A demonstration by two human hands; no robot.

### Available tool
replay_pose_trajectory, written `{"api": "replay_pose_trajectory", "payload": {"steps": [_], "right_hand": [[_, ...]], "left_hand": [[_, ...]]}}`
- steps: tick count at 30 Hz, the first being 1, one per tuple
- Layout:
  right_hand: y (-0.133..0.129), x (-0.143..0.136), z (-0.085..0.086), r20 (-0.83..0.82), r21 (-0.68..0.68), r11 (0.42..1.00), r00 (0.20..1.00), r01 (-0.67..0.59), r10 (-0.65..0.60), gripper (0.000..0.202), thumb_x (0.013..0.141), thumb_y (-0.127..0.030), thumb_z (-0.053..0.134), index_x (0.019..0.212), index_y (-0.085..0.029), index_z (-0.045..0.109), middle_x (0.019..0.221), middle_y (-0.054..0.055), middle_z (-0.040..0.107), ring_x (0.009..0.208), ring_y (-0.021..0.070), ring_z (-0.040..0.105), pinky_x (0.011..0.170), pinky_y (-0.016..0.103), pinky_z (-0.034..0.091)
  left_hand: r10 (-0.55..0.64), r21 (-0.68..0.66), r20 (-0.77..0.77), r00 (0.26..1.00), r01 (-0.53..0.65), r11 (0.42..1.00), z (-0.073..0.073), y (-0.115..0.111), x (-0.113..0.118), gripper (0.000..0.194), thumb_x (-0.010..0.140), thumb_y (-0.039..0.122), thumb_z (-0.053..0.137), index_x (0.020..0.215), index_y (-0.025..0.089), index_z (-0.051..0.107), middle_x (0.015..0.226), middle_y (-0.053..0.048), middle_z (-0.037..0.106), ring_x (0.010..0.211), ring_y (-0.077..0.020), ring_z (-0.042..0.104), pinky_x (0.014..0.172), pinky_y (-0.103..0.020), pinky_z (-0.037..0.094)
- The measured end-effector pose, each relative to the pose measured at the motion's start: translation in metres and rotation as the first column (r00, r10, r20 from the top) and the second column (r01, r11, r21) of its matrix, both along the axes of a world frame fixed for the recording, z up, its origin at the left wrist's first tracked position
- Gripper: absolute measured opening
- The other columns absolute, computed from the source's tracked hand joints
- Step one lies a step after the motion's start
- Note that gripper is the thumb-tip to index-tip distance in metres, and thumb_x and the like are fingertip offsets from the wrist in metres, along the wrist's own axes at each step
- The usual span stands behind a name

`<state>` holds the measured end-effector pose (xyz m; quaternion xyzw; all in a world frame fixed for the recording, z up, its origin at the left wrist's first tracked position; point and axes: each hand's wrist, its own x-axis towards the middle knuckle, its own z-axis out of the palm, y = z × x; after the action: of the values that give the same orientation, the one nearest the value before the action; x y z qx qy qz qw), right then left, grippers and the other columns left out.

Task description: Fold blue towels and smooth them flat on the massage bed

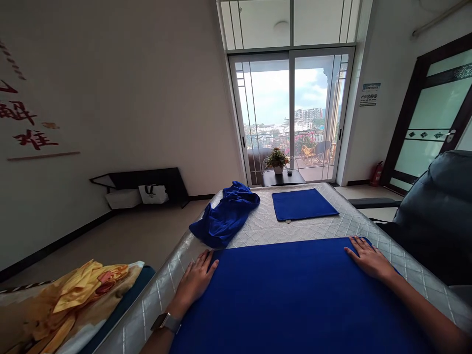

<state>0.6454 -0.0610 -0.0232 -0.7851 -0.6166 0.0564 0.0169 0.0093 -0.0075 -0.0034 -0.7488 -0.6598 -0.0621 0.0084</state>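
A large blue cloth [287, 290] lies spread flat on a white quilted mattress [258, 231], close in front of me. My left hand [199, 273] rests with fingers stretched on its far left corner, partly over the mattress. On the far right corner my right hand [368, 255] lies flat, fingers spread. Neither hand grips anything. Beyond the cloth, a neatly folded blue cloth [304, 204] sits at the right, a small pale tag at its near edge. A crumpled blue cloth [228, 214] is heaped near the mattress's left edge.
Left of the mattress is a pile of yellow patterned bedding [84, 295]. A black armchair [431, 211] stands at the right. Past the mattress's far end, a small dark table [283, 178] holds a potted plant [278, 160] before sliding glass doors. A white bag [153, 193] stands by the left wall.
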Motion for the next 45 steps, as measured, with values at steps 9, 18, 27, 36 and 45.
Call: {"api": "replay_pose_trajectory", "payload": {"steps": [9,18,27,36,45], "right_hand": [[-0.001,0.019,-0.011,0.008,0.015,1.000,1.000,0.024,-0.024,0.088,0.092,-0.066,0.011,0.164,-0.014,0.016,0.171,0.005,0.011,0.157,0.0205,0.007,0.127,0.045,0.011],[0.000,-0.010,0.038,0.247,-0.079,0.997,0.969,0.019,0.001,0.076,0.092,-0.049,0.030,0.155,-0.006,0.041,0.163,0.016,0.032,0.153,0.0312,0.025,0.125,0.052,0.018],[-0.007,-0.267,0.065,0.013,0.111,0.892,0.898,-0.438,0.439,0.074,0.102,-0.056,0.008,0.163,-0.015,0.021,0.169,0.003,0.019,0.156,0.0183,0.012,0.127,0.038,0.012],[0.003,-0.403,0.058,-0.256,0.129,0.805,0.764,-0.580,0.592,0.089,0.099,-0.068,0.006,0.161,-0.005,0.017,0.170,0.012,0.011,0.157,0.0241,0.005,0.127,0.044,0.003],[0.011,-0.340,0.051,-0.199,0.039,0.868,0.847,-0.495,0.493,0.088,0.098,-0.069,0.004,0.163,-0.011,0.008,0.170,0.005,0.003,0.157,0.0187,-0.002,0.127,0.040,-0.003]], "left_hand": [[0.019,0.031,0.060,0.998,-0.020,0.999,-0.002,0.001,0.002,0.067,0.103,0.055,0.028,0.159,0.018,0.034,0.165,-0.011,0.034,0.154,-0.0287,0.027,0.125,-0.051,0.021],[0.029,-0.005,0.008,1.000,-0.029,1.000,0.017,-0.013,0.019,0.063,0.106,0.049,0.029,0.158,0.014,0.036,0.166,-0.013,0.030,0.154,-0.0280,0.025,0.125,-0.052,0.020],[0.046,-0.010,0.065,0.997,-0.046,0.999,0.021,-0.016,0.024,0.068,0.105,0.055,0.029,0.158,0.013,0.037,0.165,-0.015,0.031,0.154,-0.0287,0.025,0.126,-0.053,0.017],[0.014,-0.022,0.131,0.991,-0.011,1.000,0.019,-0.015,0.016,0.073,0.104,0.061,0.027,0.158,0.014,0.036,0.165,-0.015,0.031,0.154,-0.0295,0.024,0.125,-0.055,0.017],[0.027,0.006,0.122,0.992,-0.028,1.000,0.014,-0.013,0.017,0.071,0.104,0.058,0.029,0.158,0.012,0.036,0.165,-0.015,0.029,0.154,-0.0290,0.024,0.126,-0.052,0.018]]}}
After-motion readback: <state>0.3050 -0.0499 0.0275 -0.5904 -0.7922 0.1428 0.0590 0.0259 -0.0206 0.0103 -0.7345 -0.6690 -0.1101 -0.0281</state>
